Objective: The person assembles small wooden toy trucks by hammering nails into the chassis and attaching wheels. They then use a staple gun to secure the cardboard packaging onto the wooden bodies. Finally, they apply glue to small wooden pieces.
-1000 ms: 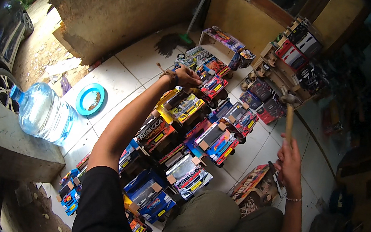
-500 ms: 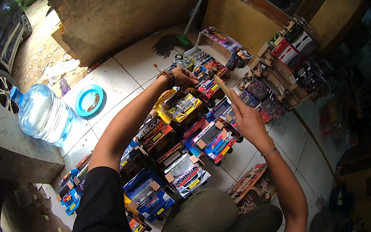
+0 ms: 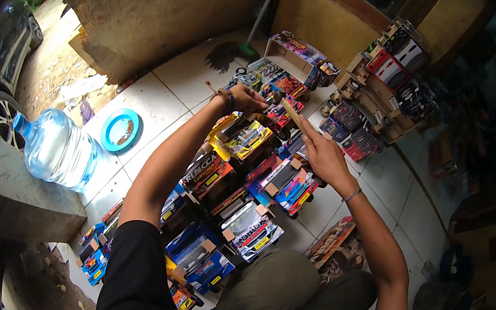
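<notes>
My right hand (image 3: pixel 325 156) grips a thin, flat wooden strip (image 3: pixel 291 113), which points up and to the left over the toy trucks. My left hand (image 3: pixel 246 99) is closed in a pinch close to the strip's far end, beside a red toy truck (image 3: pixel 279 113); whatever lies between its fingertips is too small to make out. Below the hands stand a yellow toy truck (image 3: pixel 249 141), a blue and red one (image 3: pixel 293 188) and a white one (image 3: pixel 254 233). A dark blue truck (image 3: pixel 203 264) is nearer my knees.
More wooden toy trucks (image 3: pixel 369 102) are stacked at the far right. On the left are a large water bottle (image 3: pixel 63 151) and a blue plate (image 3: pixel 106 131) with brown bits. A broom (image 3: pixel 232 54) leans by the wall. A printed wooden piece (image 3: pixel 336 240) lies near my right knee.
My right hand and the wooden strip have shifted slightly left, so the strip's end is closer to my left hand. The view has tilted a little; the trucks stay put.
</notes>
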Action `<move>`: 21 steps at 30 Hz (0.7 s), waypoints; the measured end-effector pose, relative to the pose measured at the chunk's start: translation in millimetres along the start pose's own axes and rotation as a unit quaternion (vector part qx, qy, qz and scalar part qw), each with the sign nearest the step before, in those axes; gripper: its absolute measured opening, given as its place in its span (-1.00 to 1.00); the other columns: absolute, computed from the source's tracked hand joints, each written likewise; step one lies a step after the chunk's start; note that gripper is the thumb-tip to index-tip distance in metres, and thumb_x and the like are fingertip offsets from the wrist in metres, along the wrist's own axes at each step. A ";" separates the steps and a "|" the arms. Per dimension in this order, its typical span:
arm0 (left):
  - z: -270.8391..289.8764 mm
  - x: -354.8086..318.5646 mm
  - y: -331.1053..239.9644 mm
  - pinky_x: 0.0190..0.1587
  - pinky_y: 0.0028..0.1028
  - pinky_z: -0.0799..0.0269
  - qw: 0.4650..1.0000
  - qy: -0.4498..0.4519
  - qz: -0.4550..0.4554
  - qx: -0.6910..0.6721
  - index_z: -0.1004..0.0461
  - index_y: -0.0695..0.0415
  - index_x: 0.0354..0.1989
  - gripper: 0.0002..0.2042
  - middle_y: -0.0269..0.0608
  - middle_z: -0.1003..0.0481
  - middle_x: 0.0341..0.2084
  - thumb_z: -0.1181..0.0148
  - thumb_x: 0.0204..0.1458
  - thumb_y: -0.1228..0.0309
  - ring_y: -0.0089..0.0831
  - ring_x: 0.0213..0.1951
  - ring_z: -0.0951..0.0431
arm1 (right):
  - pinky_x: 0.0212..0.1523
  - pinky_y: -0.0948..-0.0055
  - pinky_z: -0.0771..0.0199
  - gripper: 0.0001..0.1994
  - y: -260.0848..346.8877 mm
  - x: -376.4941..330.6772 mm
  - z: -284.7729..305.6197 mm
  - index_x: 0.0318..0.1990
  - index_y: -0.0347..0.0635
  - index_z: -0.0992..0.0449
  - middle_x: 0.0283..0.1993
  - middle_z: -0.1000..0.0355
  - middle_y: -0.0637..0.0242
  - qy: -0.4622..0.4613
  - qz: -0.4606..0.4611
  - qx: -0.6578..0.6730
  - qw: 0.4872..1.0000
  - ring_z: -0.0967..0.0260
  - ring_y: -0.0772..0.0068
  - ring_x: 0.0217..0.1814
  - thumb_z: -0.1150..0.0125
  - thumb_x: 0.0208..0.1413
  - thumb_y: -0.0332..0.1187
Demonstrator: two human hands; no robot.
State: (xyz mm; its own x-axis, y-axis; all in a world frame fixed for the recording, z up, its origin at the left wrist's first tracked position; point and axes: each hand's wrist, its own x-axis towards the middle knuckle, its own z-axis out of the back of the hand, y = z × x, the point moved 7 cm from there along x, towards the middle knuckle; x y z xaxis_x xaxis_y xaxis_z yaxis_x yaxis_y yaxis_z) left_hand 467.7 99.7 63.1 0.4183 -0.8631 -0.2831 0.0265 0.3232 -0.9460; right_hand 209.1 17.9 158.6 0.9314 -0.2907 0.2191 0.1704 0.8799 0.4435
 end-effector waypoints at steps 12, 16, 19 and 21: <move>-0.4 -3.2 -2.6 -0.31 -0.59 -0.54 1.000 -0.002 0.000 0.005 -0.71 0.17 -0.09 -0.72 -0.32 -0.70 -0.30 -0.50 0.08 0.30 -0.64 -0.34 -0.63 | -0.24 -0.04 -0.45 -0.46 6.4 2.4 9.9 0.52 0.30 -0.16 -0.35 -0.50 -0.16 -0.001 -0.055 -0.015 0.998 -0.48 -0.23 -0.31 0.01 0.43 -0.28; -0.5 -2.9 -3.8 -0.31 -0.58 -0.54 1.000 -0.004 -0.007 0.018 -0.71 0.16 -0.07 -0.71 -0.31 -0.70 -0.29 -0.50 0.08 0.29 -0.63 -0.35 -0.63 | -0.28 -0.05 -0.46 -0.42 11.7 -2.4 3.2 0.55 0.28 -0.09 -0.40 -0.49 -0.11 -0.017 0.007 -0.078 0.997 -0.48 -0.18 -0.35 -0.01 0.42 -0.29; 2.1 -1.9 -2.9 -0.30 -0.59 -0.55 0.998 -0.020 0.002 0.061 -0.70 0.17 -0.08 -0.71 -0.31 -0.70 -0.28 -0.50 0.09 0.29 -0.62 -0.34 -0.63 | -0.34 -0.07 -0.50 -0.38 9.3 -4.2 -6.0 0.56 0.25 -0.05 -0.45 -0.50 -0.06 0.001 0.020 -0.121 0.992 -0.50 -0.16 -0.41 -0.04 0.40 -0.30; 1.8 -0.7 -3.7 -0.29 -0.58 -0.55 0.999 -0.010 -0.002 0.042 -0.70 0.17 -0.08 -0.69 -0.31 -0.70 -0.29 -0.51 0.07 0.28 -0.62 -0.33 -0.64 | -0.35 -0.06 -0.50 -0.38 14.2 -3.6 0.9 0.56 0.25 -0.05 -0.46 -0.51 -0.04 -0.064 0.056 -0.115 0.990 -0.50 -0.15 -0.42 -0.04 0.40 -0.30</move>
State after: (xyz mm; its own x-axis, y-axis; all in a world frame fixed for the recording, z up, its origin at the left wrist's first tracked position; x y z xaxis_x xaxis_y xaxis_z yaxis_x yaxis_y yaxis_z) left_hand 468.9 99.8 67.1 0.4363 -0.8567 -0.2752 0.1046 0.3520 -0.9301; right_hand 207.9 31.1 164.9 0.9029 -0.2183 0.3703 0.1500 0.9673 0.2045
